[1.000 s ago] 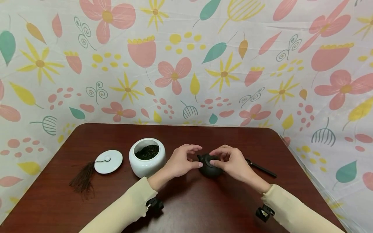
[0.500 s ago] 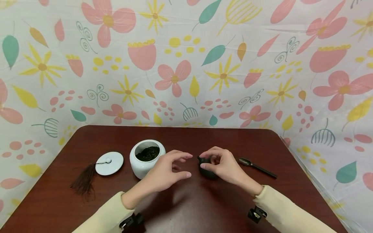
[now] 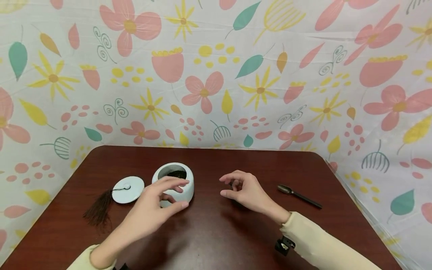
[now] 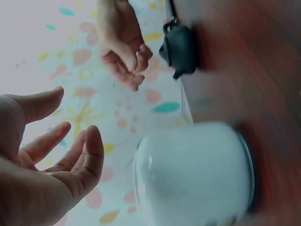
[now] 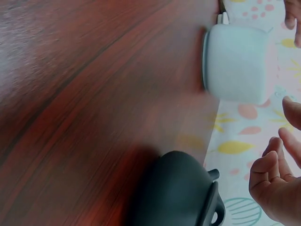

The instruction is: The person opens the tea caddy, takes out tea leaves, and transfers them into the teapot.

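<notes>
Fingers spread and gently bent, my left hand (image 3: 153, 208) hovers in front of and above a white ceramic jar (image 4: 195, 174), apart from it and holding nothing. Dark tea leaves (image 3: 177, 174) lie inside the jar, partly covered by that hand in the head view. My right hand (image 3: 248, 193), fingers loosely bent, hangs above a small black teapot (image 4: 182, 49) without touching it. The teapot stands upright with its lid on. In the head view the hand hides most of it; the right wrist view shows its dark body (image 5: 171, 193) close up.
The jar's white lid (image 3: 129, 193) with a brown tassel (image 3: 99, 210) lies at the left of the dark wooden table (image 3: 199, 240). To the right lies a tea scoop (image 3: 298, 195) with a dark handle. A flowered cloth (image 3: 216, 75) hangs behind the table.
My left hand has moved from beside the teapot leftward to the jar. My right hand has let go of the teapot's lid area and shifted slightly left, baring the scoop.
</notes>
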Tool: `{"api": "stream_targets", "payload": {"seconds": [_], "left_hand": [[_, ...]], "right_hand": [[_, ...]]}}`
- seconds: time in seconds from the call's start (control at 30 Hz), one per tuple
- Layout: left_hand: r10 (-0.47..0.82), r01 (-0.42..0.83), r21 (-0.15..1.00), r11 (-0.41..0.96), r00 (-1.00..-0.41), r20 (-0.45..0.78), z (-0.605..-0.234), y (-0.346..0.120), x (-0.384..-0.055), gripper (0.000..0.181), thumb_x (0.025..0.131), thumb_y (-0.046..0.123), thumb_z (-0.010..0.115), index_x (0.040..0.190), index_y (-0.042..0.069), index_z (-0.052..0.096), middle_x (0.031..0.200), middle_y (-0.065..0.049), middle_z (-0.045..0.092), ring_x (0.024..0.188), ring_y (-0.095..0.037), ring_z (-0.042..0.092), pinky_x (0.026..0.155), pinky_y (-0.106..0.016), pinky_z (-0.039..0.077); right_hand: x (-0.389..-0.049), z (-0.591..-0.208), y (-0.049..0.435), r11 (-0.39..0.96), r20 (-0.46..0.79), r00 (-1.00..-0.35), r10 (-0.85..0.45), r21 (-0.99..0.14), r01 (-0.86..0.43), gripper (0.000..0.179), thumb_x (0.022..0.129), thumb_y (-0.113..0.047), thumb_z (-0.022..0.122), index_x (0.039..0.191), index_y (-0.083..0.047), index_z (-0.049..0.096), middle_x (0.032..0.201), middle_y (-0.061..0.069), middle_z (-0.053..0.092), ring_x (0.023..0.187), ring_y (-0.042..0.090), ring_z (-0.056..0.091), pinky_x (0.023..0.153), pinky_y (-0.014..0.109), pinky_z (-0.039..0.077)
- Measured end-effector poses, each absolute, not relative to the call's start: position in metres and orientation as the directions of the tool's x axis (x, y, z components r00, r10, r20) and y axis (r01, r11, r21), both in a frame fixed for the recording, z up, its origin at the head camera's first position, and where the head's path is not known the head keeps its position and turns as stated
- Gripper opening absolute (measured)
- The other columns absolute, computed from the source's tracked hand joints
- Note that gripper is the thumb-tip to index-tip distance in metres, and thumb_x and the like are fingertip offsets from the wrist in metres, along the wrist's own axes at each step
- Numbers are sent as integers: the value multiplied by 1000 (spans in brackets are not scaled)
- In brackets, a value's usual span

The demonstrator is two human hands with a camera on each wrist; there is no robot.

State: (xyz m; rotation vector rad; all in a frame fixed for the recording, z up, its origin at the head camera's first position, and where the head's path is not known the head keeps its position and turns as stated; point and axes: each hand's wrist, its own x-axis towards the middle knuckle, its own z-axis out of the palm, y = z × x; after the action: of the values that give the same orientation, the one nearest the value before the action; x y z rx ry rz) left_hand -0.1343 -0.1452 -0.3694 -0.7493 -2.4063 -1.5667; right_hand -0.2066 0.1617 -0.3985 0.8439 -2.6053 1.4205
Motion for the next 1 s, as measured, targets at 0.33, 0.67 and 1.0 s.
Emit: {"api": "stream_targets", "payload": {"seconds": [0.33,0.67,1.0], "left_hand": [[170,461,781,422,-886,431,-366,-193,-127,37,93,8,83,126,21,74,119,4,69,105,-19,66,80,-25,56],[71,392,722,570,-899,431,-382,-245,-144,35,97,13,79,131,17,72,123,1,68,108,-5,63,83,-15,52],[51,310,693,651,-929,367,-405,-284,-169,37,96,20,82,130,8,71,120,-13,72,102,-7,67,80,-11,51]], "right_hand": [[-214,-406,144,408,307,-842,-444,-767,-495,36,86,-9,89,120,-13,77,102,-1,67,69,14,59,63,27,48],[-222,-411,125,396,254,-855,-452,-802,-447,42,88,-12,88,127,-14,73,107,0,68,75,17,63,64,29,51],[-229,-415,103,379,218,-863,-455,-830,-409,47,87,-13,89,130,-14,72,112,1,67,72,16,62,67,30,52]]}}
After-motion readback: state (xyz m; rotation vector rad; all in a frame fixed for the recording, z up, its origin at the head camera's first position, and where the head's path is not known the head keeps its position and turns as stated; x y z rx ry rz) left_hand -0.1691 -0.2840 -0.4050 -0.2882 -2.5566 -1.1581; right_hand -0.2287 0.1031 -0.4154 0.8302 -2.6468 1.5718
